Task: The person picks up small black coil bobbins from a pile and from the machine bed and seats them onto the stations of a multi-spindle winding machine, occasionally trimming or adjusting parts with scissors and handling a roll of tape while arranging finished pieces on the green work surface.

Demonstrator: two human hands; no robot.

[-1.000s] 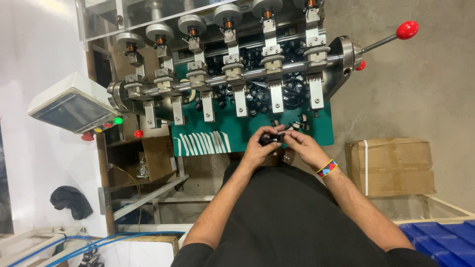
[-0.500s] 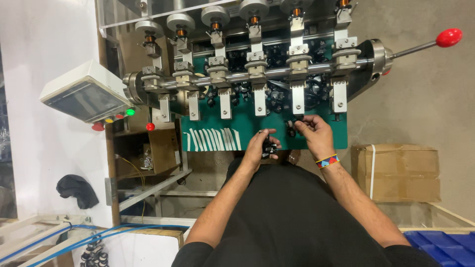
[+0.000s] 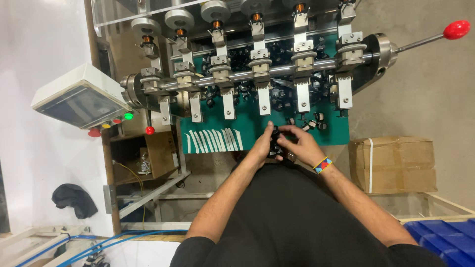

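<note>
My left hand (image 3: 263, 144) and my right hand (image 3: 298, 144) meet at the near edge of the green work surface (image 3: 250, 129) of a winding machine. Together they grip small black bobbin parts (image 3: 275, 143) between the fingers. A coloured wristband (image 3: 322, 164) sits on my right wrist. Loose black bobbins (image 3: 310, 122) lie on the green surface just beyond my right hand. A row of white strips (image 3: 213, 140) lies to the left of my left hand. Above the hands stands a row of metal holders (image 3: 262, 94) on a steel shaft.
A lever with a red ball (image 3: 456, 29) sticks out at the machine's right. A white control box (image 3: 79, 101) with coloured buttons stands at the left. A strapped cardboard box (image 3: 393, 164) lies on the floor at the right, a blue bin (image 3: 445, 240) at the lower right.
My right hand has come back from the holders on the right and joined my left hand at the front edge. The view has shifted slightly.
</note>
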